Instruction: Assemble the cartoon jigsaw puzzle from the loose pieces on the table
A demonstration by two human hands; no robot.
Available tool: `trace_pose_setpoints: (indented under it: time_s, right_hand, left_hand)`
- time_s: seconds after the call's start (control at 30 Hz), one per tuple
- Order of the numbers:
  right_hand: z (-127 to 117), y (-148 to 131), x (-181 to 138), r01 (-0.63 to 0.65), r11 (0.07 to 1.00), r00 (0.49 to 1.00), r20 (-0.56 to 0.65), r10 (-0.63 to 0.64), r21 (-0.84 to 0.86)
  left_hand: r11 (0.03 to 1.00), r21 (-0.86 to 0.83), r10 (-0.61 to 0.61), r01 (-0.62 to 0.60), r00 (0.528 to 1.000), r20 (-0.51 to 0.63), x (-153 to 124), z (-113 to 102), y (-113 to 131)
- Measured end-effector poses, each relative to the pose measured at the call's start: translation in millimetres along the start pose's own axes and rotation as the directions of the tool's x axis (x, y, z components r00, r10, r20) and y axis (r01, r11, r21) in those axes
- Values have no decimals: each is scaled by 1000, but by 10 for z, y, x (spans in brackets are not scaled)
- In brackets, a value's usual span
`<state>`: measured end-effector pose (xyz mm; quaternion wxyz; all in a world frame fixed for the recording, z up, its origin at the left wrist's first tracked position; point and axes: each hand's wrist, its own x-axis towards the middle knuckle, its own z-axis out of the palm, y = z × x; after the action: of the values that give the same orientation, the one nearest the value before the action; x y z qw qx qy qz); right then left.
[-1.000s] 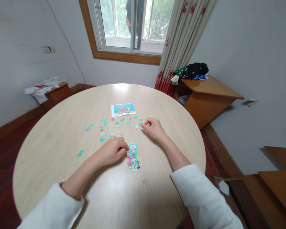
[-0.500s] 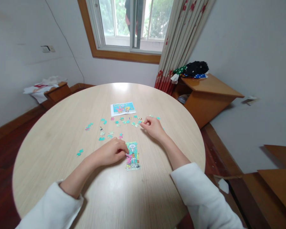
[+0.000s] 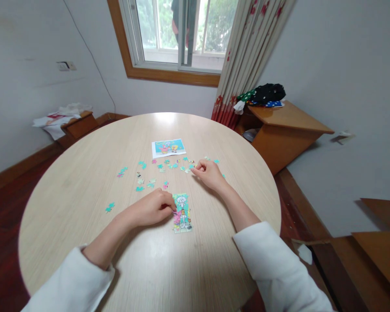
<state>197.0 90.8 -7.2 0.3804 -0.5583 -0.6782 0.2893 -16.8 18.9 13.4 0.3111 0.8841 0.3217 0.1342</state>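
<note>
A partly assembled jigsaw puzzle (image 3: 182, 216) lies on the round table, an upright strip with a pale cartoon figure on a teal ground. My left hand (image 3: 157, 206) is at its left edge, thumb and fingers closed at the tips on a small pinkish puzzle piece (image 3: 174, 212) touching that edge. Farther off, my right hand (image 3: 209, 174) rests with curled, pinched fingers beside the loose puzzle pieces (image 3: 175, 165); what its fingertips hold, if anything, is hidden. Behind those pieces lies a printed reference picture (image 3: 169, 148) with a pink and a yellow character.
More loose pieces lie left of centre, including a teal pair (image 3: 109, 207) and a joined strip (image 3: 122, 172). The round wooden table (image 3: 74, 186) stands below a window. Right of it is a wooden cabinet (image 3: 289, 119) with clothes (image 3: 268, 94) on top.
Both hands keep almost the same positions and poses. The whole view has shifted very slightly, with no piece visibly moved.
</note>
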Motion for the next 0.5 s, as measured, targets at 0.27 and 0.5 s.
trace_pose_setpoints:
  time_s: [0.27, 0.5]
  right_hand:
    - [-5, 2, 3, -3, 1000, 1000, 5, 3, -9]
    - [18, 50, 30, 9, 999, 1000, -13, -9, -31]
  left_hand:
    - [987, -17, -158, 162, 923, -351, -23, -35, -108]
    - [908, -249, -411, 336, 609, -678, -52, -237, -368]
